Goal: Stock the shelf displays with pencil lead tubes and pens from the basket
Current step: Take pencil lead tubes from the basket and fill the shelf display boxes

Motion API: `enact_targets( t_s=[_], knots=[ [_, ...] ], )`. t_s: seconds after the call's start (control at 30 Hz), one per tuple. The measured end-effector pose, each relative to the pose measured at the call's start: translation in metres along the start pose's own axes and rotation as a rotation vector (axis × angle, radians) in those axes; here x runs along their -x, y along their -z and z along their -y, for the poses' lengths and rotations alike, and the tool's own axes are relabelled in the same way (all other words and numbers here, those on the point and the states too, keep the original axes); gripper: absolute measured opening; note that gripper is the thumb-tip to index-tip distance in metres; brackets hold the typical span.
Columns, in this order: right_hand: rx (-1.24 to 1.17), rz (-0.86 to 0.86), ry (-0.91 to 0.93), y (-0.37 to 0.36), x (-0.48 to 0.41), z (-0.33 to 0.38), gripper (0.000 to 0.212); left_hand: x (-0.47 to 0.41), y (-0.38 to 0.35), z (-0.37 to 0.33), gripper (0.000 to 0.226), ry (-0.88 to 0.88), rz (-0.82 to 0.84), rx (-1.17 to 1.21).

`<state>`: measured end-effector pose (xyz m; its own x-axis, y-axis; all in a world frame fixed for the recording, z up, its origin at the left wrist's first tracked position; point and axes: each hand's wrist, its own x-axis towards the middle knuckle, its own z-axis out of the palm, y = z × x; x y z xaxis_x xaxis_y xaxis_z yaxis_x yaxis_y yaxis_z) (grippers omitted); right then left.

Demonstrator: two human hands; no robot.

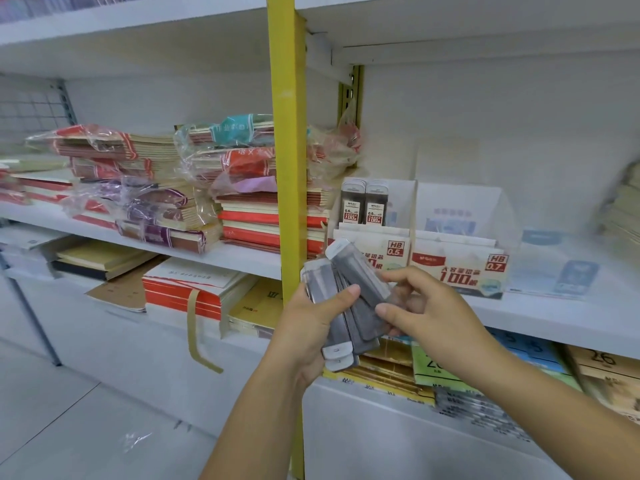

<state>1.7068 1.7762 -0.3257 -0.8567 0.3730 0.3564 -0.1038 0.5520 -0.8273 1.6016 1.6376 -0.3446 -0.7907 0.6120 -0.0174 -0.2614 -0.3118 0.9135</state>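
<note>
L hand [311, 317] grips a fanned bundle of lead tubes [343, 336] low in front of the yellow upright [287, 168], thumb pressed across the top, fingers curled underneath. Keep that thumb firm so the fan doesn't slide apart while one tube is drawn off. R hand [426, 306] pinches the uppermost tube [356, 271] btw thumb and fingers, its capped end tilted up and left toward the shelf [536, 317]. Likely step: peel this one free, turn it upright w/ label facing out, then lower it into the clear display [405, 202] far right of the bundle, beside the standing tubes [363, 206] already there. Check the size first: front card reads HB 0.5, the next compartment [460, 244] to the right reads HB 0.7, and markings on the held tubes can't be read from here. Basket not in view

Tubes are slim flat cases, grey see-through plastic, dark inside, white caps at the ends; the smooth sides prob slip easily against each other, so pull straight along the length, not sideways
</note>
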Motion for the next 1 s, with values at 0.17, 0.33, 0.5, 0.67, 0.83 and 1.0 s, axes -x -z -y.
enact_targets(
  t_s=[0.17,0.33,0.5,0.67,0.83,1.0],
  knots=[
    [0.269,-0.041,0.117,0.001,-0.002,0.002,0.059,-0.001,-0.001,0.003,0.063,-0.028,-0.006,-0.065],
    [0.402,0.04,0.192,-0.002,-0.003,0.002,0.069,-0.001,-0.002,0.003,0.061,-0.049,-0.009,-0.142],
    [0.448,0.056,0.186,-0.003,-0.004,0.002,0.067,-0.002,-0.001,0.004,0.047,-0.044,0.0,-0.123],
    [0.533,0.068,0.224,0.001,-0.007,0.004,0.065,-0.002,0.001,0.003,0.04,-0.042,0.017,-0.092],
    [0.517,0.104,0.231,0.002,-0.003,0.007,0.067,-0.002,-0.001,0.0,0.04,-0.045,0.027,-0.063],
    [0.4,0.062,0.209,0.0,-0.001,0.009,0.039,0.0,0.0,-0.004,0.06,-0.042,-0.016,-0.048]
  ],
)
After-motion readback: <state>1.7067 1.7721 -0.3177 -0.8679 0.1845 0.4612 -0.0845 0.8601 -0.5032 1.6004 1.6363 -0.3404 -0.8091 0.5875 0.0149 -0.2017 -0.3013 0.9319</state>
